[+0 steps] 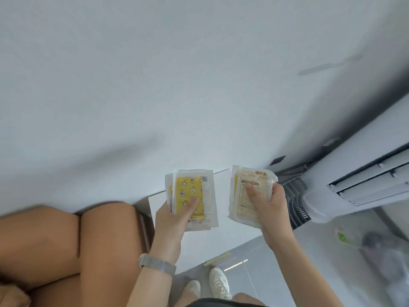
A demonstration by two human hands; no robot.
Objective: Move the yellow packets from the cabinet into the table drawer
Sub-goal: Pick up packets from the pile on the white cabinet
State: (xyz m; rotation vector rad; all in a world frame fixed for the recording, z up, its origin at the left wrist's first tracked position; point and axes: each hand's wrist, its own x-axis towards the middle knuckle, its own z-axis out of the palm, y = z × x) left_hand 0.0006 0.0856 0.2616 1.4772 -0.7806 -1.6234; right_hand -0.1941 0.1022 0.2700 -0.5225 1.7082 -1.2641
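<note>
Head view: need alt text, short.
A person holds yellow packets in both hands: the left hand grips a star-patterned stack, the right hand grips packets showing printed backs. Behind are a white wall, a brown cushioned seat and a standing air conditioner.

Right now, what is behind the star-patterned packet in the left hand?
Behind the star packet, the edge of at least one more packet shows on its left side, held in the same left hand grip. The front packet covers the rest, so the count is unclear.
</note>
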